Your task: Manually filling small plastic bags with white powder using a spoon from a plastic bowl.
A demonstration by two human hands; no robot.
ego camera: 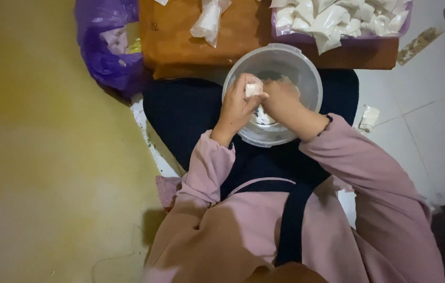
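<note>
Left hand [236, 107] pinches a small white plastic pouch [254, 88] over the clear round plastic bowl [306, 68]; right hand's [281, 99] grip unclear; a slack pinch could spill it.

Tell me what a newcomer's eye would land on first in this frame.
First, the clear plastic bowl in the person's lap at centre, with both hands over it: the left hand grips a small white packet, the right hand reaches into the bowl. Next, the heap of white filled bags on the low wooden table at top, and the purple plastic bag at top left.
</note>
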